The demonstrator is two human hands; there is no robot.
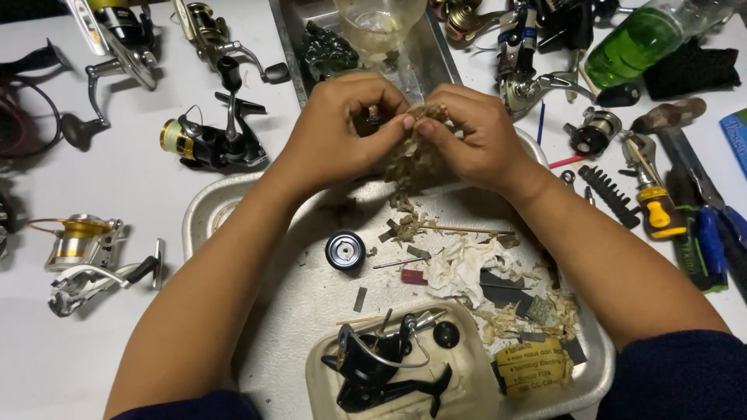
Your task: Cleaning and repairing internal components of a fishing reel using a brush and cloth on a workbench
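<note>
Desk (117, 342): white and wide, so all the parts can lie spread out where the person can see them.
Big tray (296, 311): a metal tray right in front of the person. It catches the bits that fall from the hands.
Small tray (467, 389): a pale dish inside the big tray, near the person. It keeps the black reel (381, 365) with its wire loop in one place.
Reels on the desk: a black one (214, 144) and a gold and silver one (85, 249) lie to the left, well away from the work.
Green bottle (634, 39): lies on its side at the top right, out of the way.
Tools: a yellow-handled tool (660, 211) and blue-handled pliers (712, 237) lie on the right, near the right arm.
Left hand (342, 128): fingers pinched on the brown wad (416, 152), over the far edge of the big tray.
Right hand (475, 136): also pinching the wad, from the other side. Both hands touch at the fingertips, as if to pull it apart.
White rag (459, 268): crumpled in the tray, under the hands.
Round black cap (345, 250): sits alone in the tray, easy to find.
</note>
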